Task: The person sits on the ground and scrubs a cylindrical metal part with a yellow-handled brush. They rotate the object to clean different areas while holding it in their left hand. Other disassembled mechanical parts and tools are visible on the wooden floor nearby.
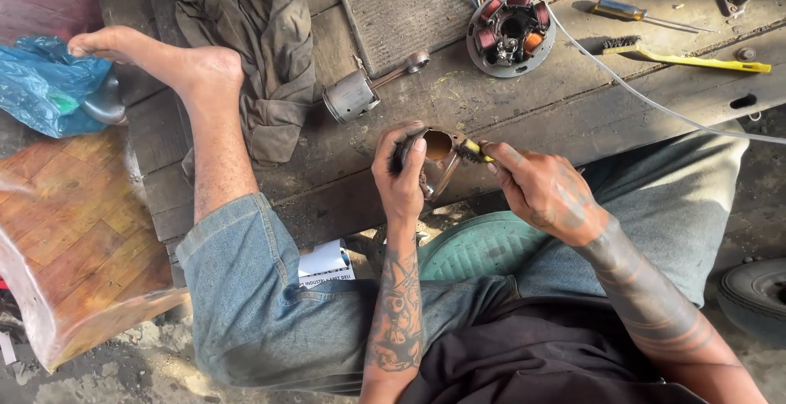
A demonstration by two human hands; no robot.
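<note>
My left hand grips a small round metal engine part with a rusty hollow facing up, held over my lap. My right hand holds a small yellow-handled wire brush with its bristles against the rim of that part. Both hands meet just in front of the edge of the wooden workbench.
On the bench lie a piston with its connecting rod, a wired stator coil plate, a second yellow wire brush, a screwdriver and a grey rag. My bare foot rests on the bench beside a blue plastic bag.
</note>
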